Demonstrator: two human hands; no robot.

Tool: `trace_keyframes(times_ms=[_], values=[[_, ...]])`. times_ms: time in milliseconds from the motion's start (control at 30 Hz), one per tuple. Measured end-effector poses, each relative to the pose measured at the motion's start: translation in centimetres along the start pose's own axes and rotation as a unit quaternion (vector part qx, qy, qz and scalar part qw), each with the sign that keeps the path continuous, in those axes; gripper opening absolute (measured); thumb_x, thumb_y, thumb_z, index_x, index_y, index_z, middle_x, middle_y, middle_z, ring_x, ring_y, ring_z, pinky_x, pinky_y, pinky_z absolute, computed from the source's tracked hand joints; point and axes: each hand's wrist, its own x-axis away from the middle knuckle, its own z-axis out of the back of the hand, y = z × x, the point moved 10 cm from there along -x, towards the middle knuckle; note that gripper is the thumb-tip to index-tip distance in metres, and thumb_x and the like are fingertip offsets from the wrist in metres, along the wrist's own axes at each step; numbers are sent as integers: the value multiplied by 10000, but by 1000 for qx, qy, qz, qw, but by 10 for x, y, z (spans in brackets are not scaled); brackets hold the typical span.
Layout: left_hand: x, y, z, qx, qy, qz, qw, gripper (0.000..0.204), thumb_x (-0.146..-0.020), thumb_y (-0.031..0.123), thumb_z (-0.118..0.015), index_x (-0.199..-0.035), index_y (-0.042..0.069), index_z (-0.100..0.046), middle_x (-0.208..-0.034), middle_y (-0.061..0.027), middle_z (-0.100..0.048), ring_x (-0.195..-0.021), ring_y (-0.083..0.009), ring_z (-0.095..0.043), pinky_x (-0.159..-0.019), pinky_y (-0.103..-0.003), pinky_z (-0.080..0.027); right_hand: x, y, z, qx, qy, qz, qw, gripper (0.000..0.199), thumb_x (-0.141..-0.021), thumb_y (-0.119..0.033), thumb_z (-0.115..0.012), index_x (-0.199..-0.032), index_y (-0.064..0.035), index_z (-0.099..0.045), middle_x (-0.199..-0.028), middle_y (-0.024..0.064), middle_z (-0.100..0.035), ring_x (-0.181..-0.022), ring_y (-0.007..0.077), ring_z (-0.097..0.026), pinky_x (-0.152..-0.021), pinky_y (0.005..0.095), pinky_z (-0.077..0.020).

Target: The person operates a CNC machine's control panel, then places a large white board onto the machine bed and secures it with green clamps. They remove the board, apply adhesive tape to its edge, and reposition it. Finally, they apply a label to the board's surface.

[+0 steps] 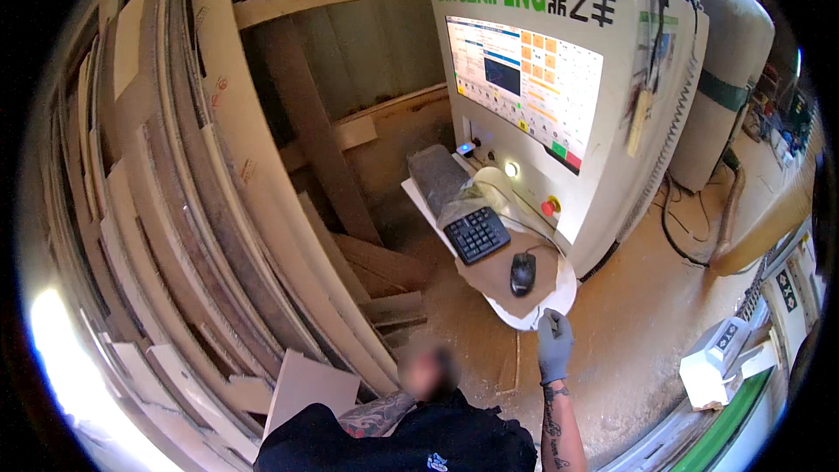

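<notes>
- nearest, at the lower edge, a person in a dark top crouches or bends low, with 1 tattooed forearm showing at their left.
- a tattooed arm rises beside that person to a grey-gloved hand, the right as far as i can tell; its grip is closed on a small dark tool, held up just short of the desk's near edge.
- the left hand is not seen, so its grip cannot be told.
- the floor under the hand is covered in sawdust.
- just beyond, the white desk carries a brown mat with a black mouse on it, then a black keyboard.
- behind them stands a white control cabinet with a lit screen and a red button.
- to the left, cut boards lean in a thick stack.
- far right, a pale dust bag stands upright.
</notes>
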Motion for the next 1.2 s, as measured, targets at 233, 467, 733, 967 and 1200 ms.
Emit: trace_keyframes(times_ms=[233, 467, 733, 967, 1200], values=[[41, 187, -69, 391, -704, 362, 470, 165, -938, 104, -673, -1039, -24, -647, -807, -101, -642, -660, -201, -619, -575, -323, -505, -46, -68, -104, 261, 32, 212, 941, 406, -790, -138, -738, -1173, -36, -649, -1214, 216, -629, -1108, 410, -586, -974, 508, -465], [-14, 217, 10, 282, -754, 345, 482, 145, -918, 96, -705, -951, -27, -635, -740, -103, -623, -593, -201, -611, -518, -322, -496, -65, -57, -161, 375, 84, 216, 898, 440, -757, -135, -716, -1183, -36, -667, -1210, 227, -647, -1126, 433, -593, -986, 505, -454], [-98, 113, 83, 370, -531, 289, 705, 161, -914, 126, -695, -972, -13, -639, -741, -109, -638, -606, -211, -630, -537, -348, -507, -57, -46, -176, 369, 86, 260, 888, 399, -749, -80, -719, -1145, -48, -682, -1188, 223, -654, -1111, 426, -607, -972, 505, -469], [-172, 6, 215, -161, -44, 150, 974, 179, -910, 153, -686, -990, -1, -642, -743, -114, -651, -617, -221, -647, -554, -370, -517, -59, -31, -176, 378, 87, 261, 884, 380, -749, -83, -749, -1124, -47, -697, -1229, 222, -631, -1125, 413, -602, -983, 496, -478], [-182, -54, 267, -255, 86, 154, 951, 200, -906, 180, -677, -1008, 11, -646, -745, -119, -663, -628, -230, -664, -570, -393, -526, -59, -37, -174, 362, 95, 273, 886, 375, -741, -80, -759, -1112, -59, -703, -1196, 204, -648, -1112, 413, -606, -987, 501, -480]])
